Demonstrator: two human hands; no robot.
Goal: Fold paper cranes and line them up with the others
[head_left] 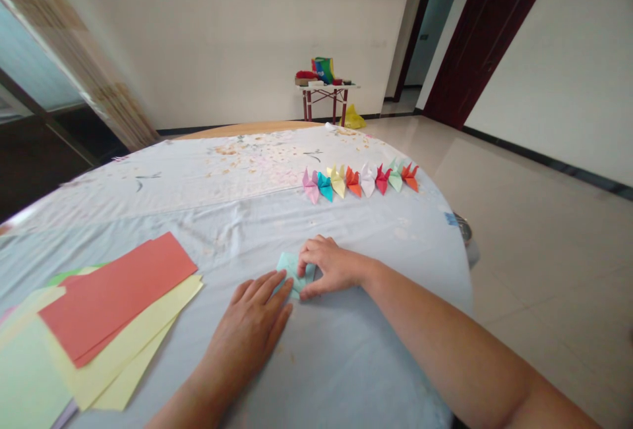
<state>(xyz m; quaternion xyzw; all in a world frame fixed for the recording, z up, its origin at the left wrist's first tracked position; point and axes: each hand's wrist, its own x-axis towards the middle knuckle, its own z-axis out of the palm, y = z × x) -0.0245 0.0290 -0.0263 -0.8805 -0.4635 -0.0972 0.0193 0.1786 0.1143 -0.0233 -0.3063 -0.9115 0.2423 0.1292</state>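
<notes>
Bracing the paper (291, 263) against the cloth (356, 363), the left hand (250, 320) lies palm down, its fingers extended, with the fingertips over the paper's left near edge. The right hand (333, 267) curves over the right side, its thumb and index finger visibly apart. Whether it pinches a layer cannot be told, as the fingers hide that edge. The paper, small and light blue-green, lies between both hands, well to the right of the red sheets (121, 297) and yellow sheets (141, 366).

Possible faults and causes:

1. Skewed crease: left fingertips slip, or the two hands press unequally.
2. Weak or wavy crease: soft, rumpled cloth yields under the paper.
3. Torn or bent corner: the right hand pulls against the left hand's pressure.
4. Scattered sheets: the left forearm swings left into the loose stack.
5. Toppled figures: a tug on the cloth disturbs the closely spaced row of folded figures (367, 180) at far right.
</notes>
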